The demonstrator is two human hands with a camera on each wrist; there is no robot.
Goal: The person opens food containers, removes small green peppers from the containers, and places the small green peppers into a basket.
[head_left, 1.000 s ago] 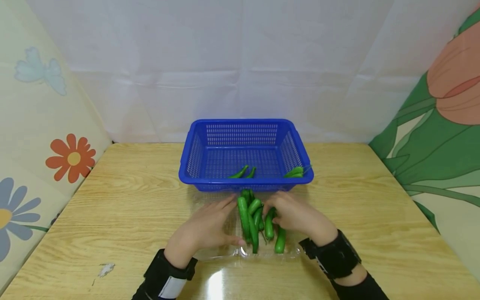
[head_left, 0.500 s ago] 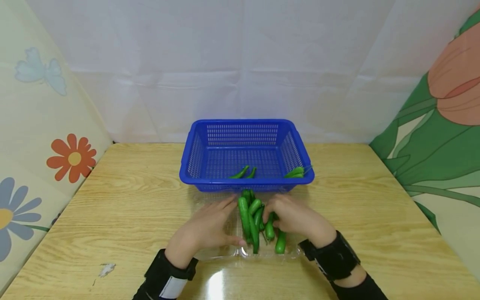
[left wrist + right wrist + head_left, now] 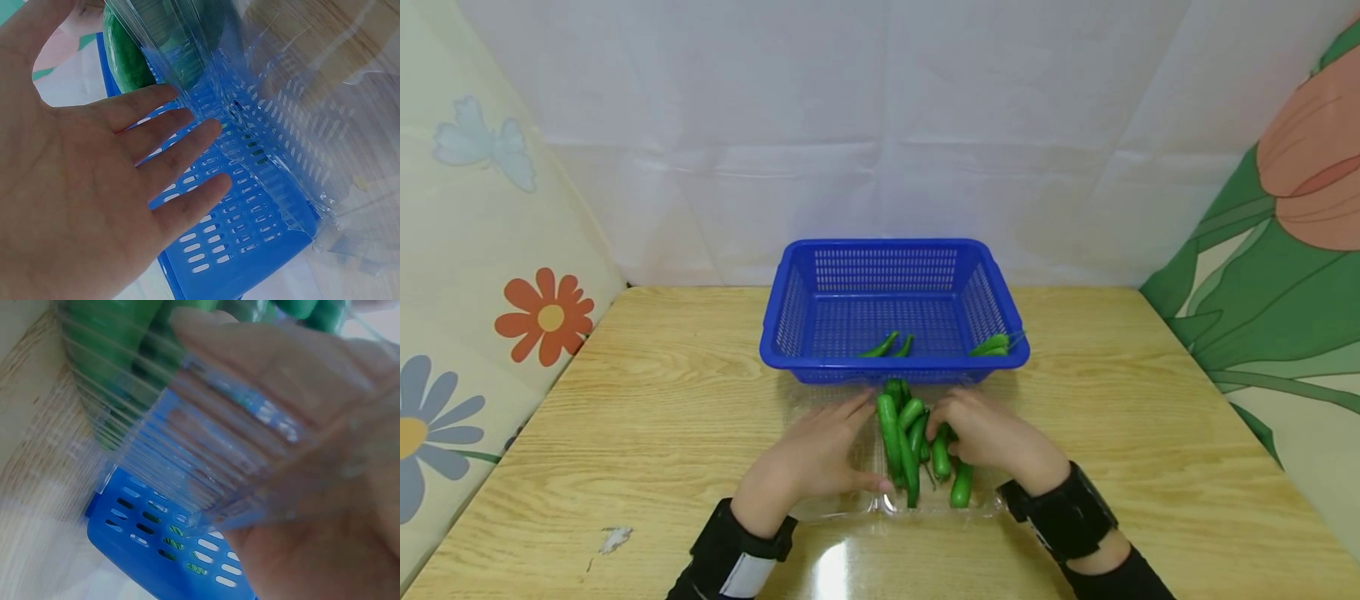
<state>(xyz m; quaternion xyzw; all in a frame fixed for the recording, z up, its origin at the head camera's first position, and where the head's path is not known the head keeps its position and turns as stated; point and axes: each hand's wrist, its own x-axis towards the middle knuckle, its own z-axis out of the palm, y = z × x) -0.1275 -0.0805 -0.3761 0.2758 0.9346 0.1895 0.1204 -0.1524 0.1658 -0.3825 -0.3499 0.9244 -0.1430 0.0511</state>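
A clear plastic clamshell box (image 3: 838, 507) lies opened out on the table, with several green peppers (image 3: 889, 437) in its right half. My left hand (image 3: 808, 454) spreads over the left half, fingers straight, fingertips at the plastic near the fold in the left wrist view. My right hand (image 3: 996, 429) reaches into the peppers and pinches one green pepper (image 3: 941, 464), covering its upper end. Another pepper (image 3: 961, 487) lies just below that hand. Seen through the ribbed plastic wall (image 3: 156, 444) in the right wrist view, the right thumb (image 3: 206, 328) is against green skin.
Directly behind the box stands a blue perforated basket (image 3: 895, 364) holding a few green peppers (image 3: 992, 343) near its front side. The wooden table (image 3: 662, 400) has a worn patch (image 3: 614, 540) at the front left. A white cloth (image 3: 715, 108) hangs behind.
My right fingers have shifted slightly and now cover more of the pepper's upper end. The left hand, the box and the basket stay where they were.
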